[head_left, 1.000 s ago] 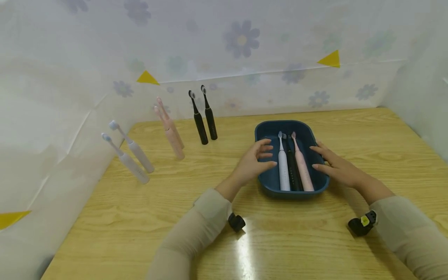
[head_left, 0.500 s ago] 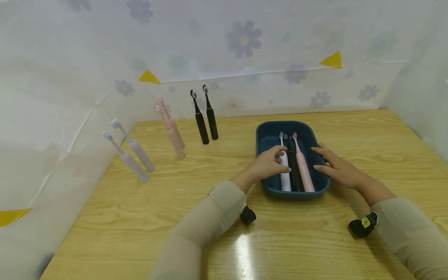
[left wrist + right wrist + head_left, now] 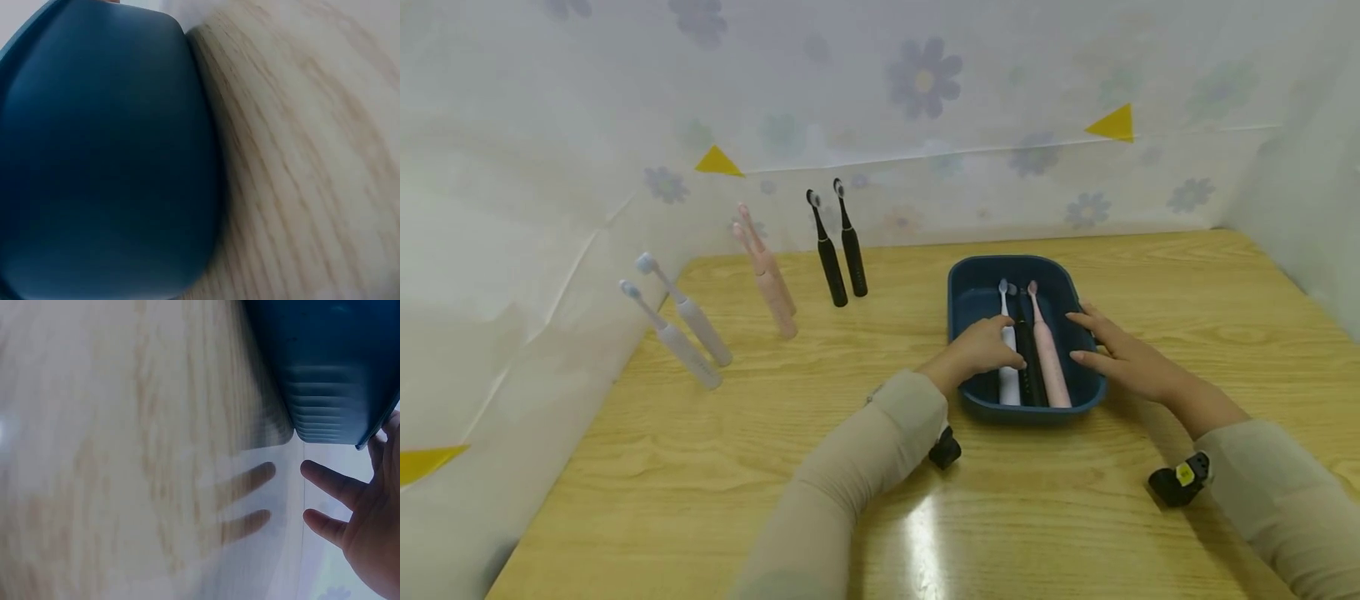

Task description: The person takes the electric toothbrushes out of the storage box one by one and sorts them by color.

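A dark blue basket stands on the table at right of centre. Side by side in it lie a white electric toothbrush, black electric toothbrush handling that may be one or two, and a pink electric toothbrush. My left hand reaches over the left rim and grips the white toothbrush between thumb and fingers; the fingers are partly hidden. My right hand rests on the right rim, thumb and index tip over it. Loosely spread fingers show below the rim in the right wrist view.
At the left stand two white electric toothbrushes, two pink ones and two black ones, all upright. Patterned white cloth walls the wooden table at the back and sides.
My left hand has moved right, from the basket's left rim onto the white toothbrush, and its fingers have closed around it. The right hand has stayed on the rim.
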Demonstrator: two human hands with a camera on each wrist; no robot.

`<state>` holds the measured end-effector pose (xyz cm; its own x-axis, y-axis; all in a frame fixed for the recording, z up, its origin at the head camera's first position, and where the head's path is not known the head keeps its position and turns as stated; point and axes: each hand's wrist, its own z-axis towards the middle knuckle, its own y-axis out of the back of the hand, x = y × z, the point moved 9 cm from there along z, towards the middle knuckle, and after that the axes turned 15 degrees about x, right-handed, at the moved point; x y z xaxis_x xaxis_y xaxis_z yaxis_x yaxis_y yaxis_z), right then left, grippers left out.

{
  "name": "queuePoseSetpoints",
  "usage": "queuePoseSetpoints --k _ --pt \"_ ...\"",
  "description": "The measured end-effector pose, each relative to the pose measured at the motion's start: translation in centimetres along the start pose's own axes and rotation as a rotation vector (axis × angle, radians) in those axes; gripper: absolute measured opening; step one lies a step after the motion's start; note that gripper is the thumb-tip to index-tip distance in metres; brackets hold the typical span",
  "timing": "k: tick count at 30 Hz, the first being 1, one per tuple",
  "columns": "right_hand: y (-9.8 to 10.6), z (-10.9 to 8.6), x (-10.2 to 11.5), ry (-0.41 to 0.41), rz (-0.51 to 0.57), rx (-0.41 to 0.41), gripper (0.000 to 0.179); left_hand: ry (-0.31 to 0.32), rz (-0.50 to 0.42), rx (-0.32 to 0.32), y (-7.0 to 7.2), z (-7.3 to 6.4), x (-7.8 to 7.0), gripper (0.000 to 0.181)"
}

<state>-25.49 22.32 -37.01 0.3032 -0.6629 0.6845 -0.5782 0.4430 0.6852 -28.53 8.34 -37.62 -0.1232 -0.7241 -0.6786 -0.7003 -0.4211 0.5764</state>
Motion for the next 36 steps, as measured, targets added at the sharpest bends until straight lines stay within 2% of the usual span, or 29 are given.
queuePoseSetpoints --k 3,9,12,23,32,36 --pt "-0.2 0.1 -0.1 -0.005 0.001 0.001 0.063 0.008 0.054 0.006 0.0 0.3 0.1 0.065" --pt "-0.2 0.2 -0.1 -0.010 -0.010 -0.003 0.062 0.019 0.227 0.042 -0.5 1.0 -0.1 0.065" --pt "-0.2 0.2 -0.1 -0.008 -0.015 -0.006 0.062 0.049 0.257 0.049 -0.9 1.2 0.1 0.066" --pt "-0.1 0.2 0.1 0.013 -0.006 -0.008 0.062 0.131 0.127 -0.010 -0.7 0.6 0.8 0.061" --pt "0.0 0.2 0.2 0.017 -0.003 -0.010 0.062 0.169 0.182 -0.003 -0.7 0.9 0.9 0.066" --pt "-0.1 0.2 0.2 0.014 -0.008 -0.012 0.062 0.170 0.161 0.002 -0.7 0.9 1.0 0.067"
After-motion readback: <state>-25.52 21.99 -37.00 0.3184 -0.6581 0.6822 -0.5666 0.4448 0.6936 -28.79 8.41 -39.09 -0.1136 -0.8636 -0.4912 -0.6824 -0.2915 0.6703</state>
